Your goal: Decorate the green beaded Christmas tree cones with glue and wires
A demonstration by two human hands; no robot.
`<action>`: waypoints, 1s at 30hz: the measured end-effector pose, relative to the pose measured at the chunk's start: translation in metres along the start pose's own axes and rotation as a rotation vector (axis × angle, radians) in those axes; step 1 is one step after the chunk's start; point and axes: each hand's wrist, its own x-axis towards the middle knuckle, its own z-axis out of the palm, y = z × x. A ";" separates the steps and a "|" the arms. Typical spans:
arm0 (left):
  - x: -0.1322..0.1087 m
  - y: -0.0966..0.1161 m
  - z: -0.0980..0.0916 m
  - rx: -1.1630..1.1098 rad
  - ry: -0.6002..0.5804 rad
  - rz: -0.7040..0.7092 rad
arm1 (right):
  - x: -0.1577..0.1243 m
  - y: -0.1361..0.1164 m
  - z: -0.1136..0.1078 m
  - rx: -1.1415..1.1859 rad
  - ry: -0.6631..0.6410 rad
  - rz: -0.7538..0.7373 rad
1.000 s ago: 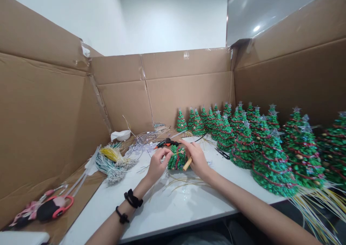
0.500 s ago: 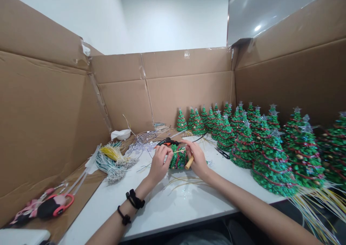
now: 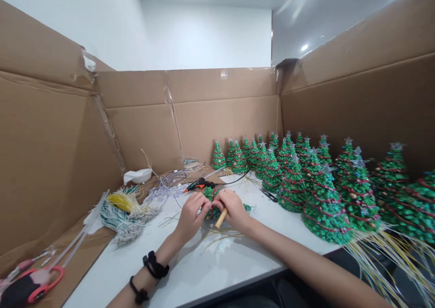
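Observation:
A small green beaded tree [image 3: 210,195] with red garland lies on its side on the white table [image 3: 204,267], its wooden stem [image 3: 220,218] pointing toward me. My right hand [image 3: 233,210] is wrapped around the tree near the stem. My left hand [image 3: 189,216] presses against the tree's left side with its fingertips pinched; what they pinch is too small to make out. Two black bands sit on my left wrist.
Many finished green trees with silver stars [image 3: 319,199] fill the right side of the table. A black and orange glue gun [image 3: 197,185] lies behind my hands. Bundles of yellow and green wire [image 3: 127,207] and a white bowl [image 3: 137,176] sit left. Cardboard walls [image 3: 50,149] surround everything.
Both hands have closed in tighter on the lying tree and sit lower in view. The camera has turned a little to the right and up.

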 end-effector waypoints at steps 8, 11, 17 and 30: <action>-0.001 0.000 0.002 -0.045 0.026 -0.025 | 0.001 -0.003 0.001 -0.014 0.002 -0.019; -0.003 -0.002 0.000 -0.081 0.008 -0.090 | 0.000 -0.002 0.001 -0.023 -0.017 -0.007; -0.009 -0.024 -0.012 0.160 -0.146 -0.161 | 0.001 0.006 -0.005 0.026 0.059 0.128; -0.008 -0.026 -0.003 0.103 -0.291 -0.271 | 0.013 0.034 -0.026 -0.078 0.185 0.246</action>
